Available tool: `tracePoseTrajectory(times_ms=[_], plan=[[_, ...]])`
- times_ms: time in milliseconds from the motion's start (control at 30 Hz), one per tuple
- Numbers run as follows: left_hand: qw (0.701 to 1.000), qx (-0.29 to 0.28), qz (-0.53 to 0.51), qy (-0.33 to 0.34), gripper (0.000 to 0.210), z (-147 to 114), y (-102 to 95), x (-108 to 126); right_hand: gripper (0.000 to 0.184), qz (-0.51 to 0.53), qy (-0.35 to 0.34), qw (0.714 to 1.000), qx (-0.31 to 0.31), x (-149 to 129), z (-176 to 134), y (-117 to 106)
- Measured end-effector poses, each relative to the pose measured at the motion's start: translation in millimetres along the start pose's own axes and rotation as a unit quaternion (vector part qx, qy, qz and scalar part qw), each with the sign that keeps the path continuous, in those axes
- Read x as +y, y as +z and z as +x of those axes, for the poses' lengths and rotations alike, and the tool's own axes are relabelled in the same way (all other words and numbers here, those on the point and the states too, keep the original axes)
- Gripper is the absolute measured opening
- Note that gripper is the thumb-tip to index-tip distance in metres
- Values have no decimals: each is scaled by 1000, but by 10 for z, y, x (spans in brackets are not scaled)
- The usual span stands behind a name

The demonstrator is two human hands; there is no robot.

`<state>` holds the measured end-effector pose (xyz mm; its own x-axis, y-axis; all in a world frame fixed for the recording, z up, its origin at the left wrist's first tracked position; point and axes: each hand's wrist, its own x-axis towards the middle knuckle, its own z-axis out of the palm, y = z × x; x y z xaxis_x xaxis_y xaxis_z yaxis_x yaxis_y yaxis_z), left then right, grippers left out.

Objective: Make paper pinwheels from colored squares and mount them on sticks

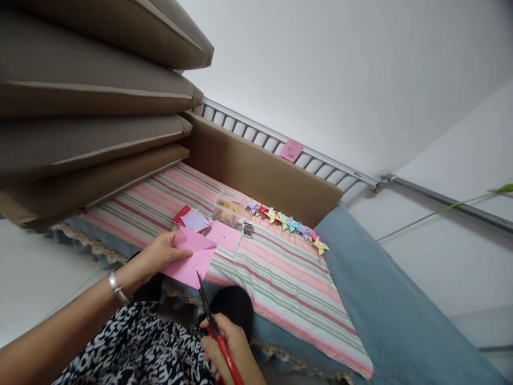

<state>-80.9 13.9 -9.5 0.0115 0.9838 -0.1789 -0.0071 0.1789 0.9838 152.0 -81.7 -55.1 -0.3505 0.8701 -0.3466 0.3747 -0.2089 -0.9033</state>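
Note:
A square of pink paper (194, 267) is pinched in my left hand (160, 254), thumb on top. One slit shows near its upper right corner. My right hand (230, 347) grips red-handled scissors (209, 310), whose dark blades point up at the lower right corner of the paper. On the striped cloth beyond lie more pink sheets (225, 236) and a pile of red and lilac paper pieces (193, 219). A clear box (228, 209) of thin wooden sticks stands behind them, with a small dark metallic object (248, 230) beside it.
Several colourful paper pinwheels (294, 225) lie in a row along the back of the striped cloth (276, 272). Thick brown cushions (100, 139) are stacked at the left. A brown board (256, 166) and metal rail (256, 129) with a pink note (292, 150) stand behind.

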Motion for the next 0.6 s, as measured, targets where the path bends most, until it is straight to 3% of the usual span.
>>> tracePoseTrajectory(times_ms=[300,433,600], plan=[[1000,12,14,20,41,30,-23,-97,37,-26,6,1000,3,50,-28,5],[998,43,37,31,39,66,-88,-156,47,-14,27,1000,-3,58,-88,-36],[999,28,19,19,38,59,-79,-176,54,-4,27,1000,-15,-5,-129,-58]])
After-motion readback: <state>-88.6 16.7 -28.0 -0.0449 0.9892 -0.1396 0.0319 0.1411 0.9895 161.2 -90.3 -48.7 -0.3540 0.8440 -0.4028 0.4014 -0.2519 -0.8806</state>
